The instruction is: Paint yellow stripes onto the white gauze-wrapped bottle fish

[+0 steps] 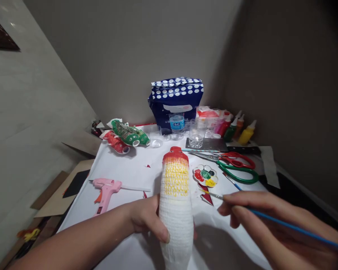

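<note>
Left hand [148, 217] grips a textured white form [177, 221] as the right hand [250, 213] pinches a blue-handled paintbrush [278, 221].

Red at its far end and dabbed yellow below, the form is held over the tabletop [135, 165], between its left and right edges; the brush's yellow tip is near a flower-shaped palette [205, 167]. A pink glue gun [108, 184] lies toward the left edge, scissors [223, 165] toward the right.
</note>
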Motion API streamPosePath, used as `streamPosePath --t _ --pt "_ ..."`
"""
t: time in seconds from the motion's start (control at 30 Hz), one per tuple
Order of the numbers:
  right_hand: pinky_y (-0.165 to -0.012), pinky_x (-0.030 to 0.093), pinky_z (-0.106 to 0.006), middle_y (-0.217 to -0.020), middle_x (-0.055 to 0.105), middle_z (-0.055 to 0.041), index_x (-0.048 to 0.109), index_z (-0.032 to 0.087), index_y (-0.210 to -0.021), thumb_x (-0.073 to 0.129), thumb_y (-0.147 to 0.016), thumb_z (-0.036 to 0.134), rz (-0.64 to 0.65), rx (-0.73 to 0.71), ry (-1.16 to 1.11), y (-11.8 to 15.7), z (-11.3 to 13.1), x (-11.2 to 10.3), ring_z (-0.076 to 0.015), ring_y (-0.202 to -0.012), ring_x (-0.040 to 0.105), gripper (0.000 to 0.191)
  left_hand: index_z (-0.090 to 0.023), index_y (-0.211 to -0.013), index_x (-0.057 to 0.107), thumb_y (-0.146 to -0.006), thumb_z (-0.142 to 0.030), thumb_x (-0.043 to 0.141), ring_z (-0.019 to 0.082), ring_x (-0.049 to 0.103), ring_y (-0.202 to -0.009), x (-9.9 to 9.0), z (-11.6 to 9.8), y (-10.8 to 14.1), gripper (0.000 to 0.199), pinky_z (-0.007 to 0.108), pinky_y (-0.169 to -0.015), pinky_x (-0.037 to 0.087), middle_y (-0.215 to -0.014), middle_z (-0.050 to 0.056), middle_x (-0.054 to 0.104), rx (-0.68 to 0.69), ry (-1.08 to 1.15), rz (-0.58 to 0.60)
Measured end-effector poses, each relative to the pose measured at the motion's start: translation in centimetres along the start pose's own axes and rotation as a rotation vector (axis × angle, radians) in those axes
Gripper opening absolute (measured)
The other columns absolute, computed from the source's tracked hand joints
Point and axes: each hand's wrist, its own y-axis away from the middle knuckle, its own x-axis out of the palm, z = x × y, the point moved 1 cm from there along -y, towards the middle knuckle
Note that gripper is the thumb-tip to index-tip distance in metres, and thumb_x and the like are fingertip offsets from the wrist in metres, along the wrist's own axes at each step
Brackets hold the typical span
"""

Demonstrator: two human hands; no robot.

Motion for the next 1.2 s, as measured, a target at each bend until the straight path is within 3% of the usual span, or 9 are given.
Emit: streamPosePath --t 0.1,0.27,0.53,0.73,1.2 --pt "-0.053 0.062 -0.022 -0.08 0.08 0.0002 0.076 0.033 -0.093 0.068 -0.087 0.041 0.03 -0.046 0.001 0.6 0.7 1.0 -0.0199 -0.064 0.076 0.012 -0.012 -0.111 0.074 -0.055 -0.032 0.093 0.023 0.07 -0.091 -0.1 0.0 -0.1 0.063 0.03 -0.082 0.054 -0.105 0.01 0.076 0.028 -0.029 -0.001" --pt "-0.052 0.061 -0.02 -0.072 0.077 0.0028 0.075 0.032 -0.087 0.062 -0.091 0.033 0.086 -0.003 -0.109 0.1 1.4 2.0 -0.0174 -0.06 0.075 0.014 -0.014 -0.115 0.073 -0.058 -0.032 0.093 0.022 0.071 -0.09 -0.6 0.4 -0.2 0.063 0.03 -0.082 0.055 -0.106 0.01 0.076 0.032 -0.018 0.021" --pt "-0.053 0.062 -0.024 -0.074 0.078 0.001 0.075 0.031 -0.087 0.061 -0.092 0.035 0.056 0.07 -0.131 0.1 1.3 2.4 -0.0196 -0.063 0.075 0.015 -0.016 -0.114 0.075 -0.057 -0.043 0.095 0.02 0.069 -0.086 -0.8 0.5 -0.1 0.066 0.027 -0.079 0.054 -0.103 0.01 0.076 0.021 -0.094 -0.026" --pt "-0.054 0.06 -0.017 -0.074 0.077 0.0064 0.074 0.034 -0.088 0.064 -0.091 0.032 0.074 0.032 -0.15 0.0 1.2 2.4 -0.0137 -0.06 0.074 0.011 -0.017 -0.114 0.075 -0.057 -0.042 0.094 0.021 0.069 -0.083 -1.0 0.5 -0.1 0.065 0.028 -0.078 0.053 -0.1 0.01 0.076 0.01 -0.102 -0.015" --pt "-0.056 0.062 -0.018 -0.076 0.077 0.0033 0.073 0.032 -0.092 0.061 -0.092 0.028 0.116 0.001 -0.172 0.0 1.1 2.7 -0.0155 -0.064 0.075 0.013 -0.016 -0.117 0.073 -0.058 -0.038 0.094 0.022 0.07 -0.086 -1.3 0.7 -0.1 0.066 0.03 -0.081 0.054 -0.102 0.01 0.076 0.008 -0.071 -0.012"
